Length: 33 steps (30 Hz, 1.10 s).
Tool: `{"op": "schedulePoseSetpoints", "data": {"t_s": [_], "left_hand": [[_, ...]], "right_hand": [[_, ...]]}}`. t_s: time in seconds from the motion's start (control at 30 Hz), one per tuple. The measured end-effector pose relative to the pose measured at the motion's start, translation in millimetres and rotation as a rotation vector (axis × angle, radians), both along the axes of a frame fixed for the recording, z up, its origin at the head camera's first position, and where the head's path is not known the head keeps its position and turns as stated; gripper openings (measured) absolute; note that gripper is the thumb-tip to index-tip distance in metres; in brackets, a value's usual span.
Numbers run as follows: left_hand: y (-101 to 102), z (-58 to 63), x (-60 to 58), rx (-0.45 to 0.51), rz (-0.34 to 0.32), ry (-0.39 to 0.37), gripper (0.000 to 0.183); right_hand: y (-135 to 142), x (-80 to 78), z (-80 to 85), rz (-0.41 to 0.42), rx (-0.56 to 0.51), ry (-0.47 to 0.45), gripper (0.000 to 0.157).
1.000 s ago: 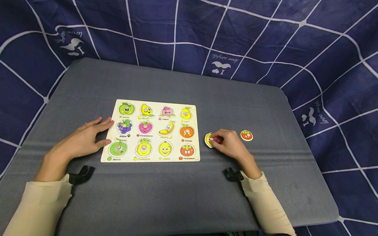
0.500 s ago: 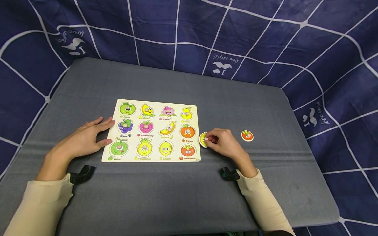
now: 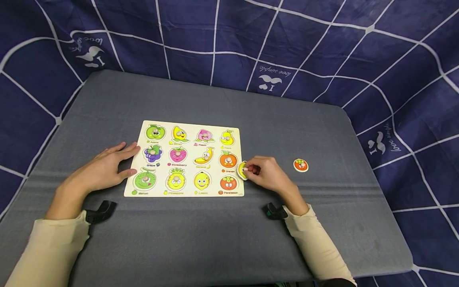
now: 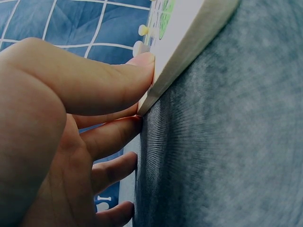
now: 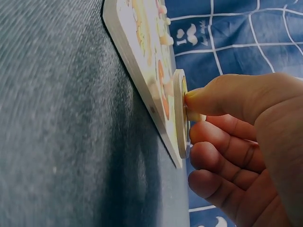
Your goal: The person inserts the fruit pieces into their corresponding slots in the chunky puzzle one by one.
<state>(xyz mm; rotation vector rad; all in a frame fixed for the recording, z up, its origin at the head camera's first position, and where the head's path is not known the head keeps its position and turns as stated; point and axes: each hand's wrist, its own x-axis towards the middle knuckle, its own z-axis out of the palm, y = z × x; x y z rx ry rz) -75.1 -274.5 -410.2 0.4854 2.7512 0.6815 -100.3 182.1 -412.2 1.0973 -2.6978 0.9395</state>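
In the head view a fruit puzzle board (image 3: 190, 158) lies on the grey table. My left hand (image 3: 104, 167) rests at its left edge, fingers spread; the left wrist view has the thumb (image 4: 109, 85) touching the board's edge. My right hand (image 3: 268, 173) pinches the knob of a yellow puzzle piece (image 3: 242, 170) at the board's right edge. In the right wrist view this piece (image 5: 181, 113) stands close above the board's surface; whether they touch I cannot tell. Knobbed pieces fill most spots. The lemon spot (image 3: 202, 181) and persimmon spot (image 3: 228, 183) show no knob.
An orange-red persimmon piece (image 3: 301, 165) with a knob lies on the table (image 3: 322, 131) right of my right hand. A dark blue cloth (image 3: 193, 36) with white lines hangs behind and at the sides. Black wrist mounts sit at both wrists.
My right hand has moved left with the yellow puzzle piece, from the table to the board's right edge. The left hand stays in place at the board.
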Motion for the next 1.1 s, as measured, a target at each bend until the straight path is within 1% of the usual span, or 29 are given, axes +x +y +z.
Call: {"op": "schedulePoseSetpoints", "data": {"t_s": [0.3,0.67,0.93,1.1], "left_hand": [[1,-0.7,-0.5,-0.012,0.003,-0.015,0.074],[1,0.2,-0.1,-0.011,0.006,-0.010,0.074],[-1,-1.0,0.2,-0.017,0.007,-0.021,0.075],[-1,-1.1,-0.1,-0.020,0.003,-0.012,0.074]], "right_hand": [[-11,-0.5,4.0,0.035,-0.003,-0.005,0.004],[-30,-0.3,6.3,0.078,-0.003,-0.020,0.004],[-45,-1.3,4.4,0.130,0.012,-0.014,0.001],[-53,-1.1,2.8,0.152,0.023,-0.005,0.004]]}}
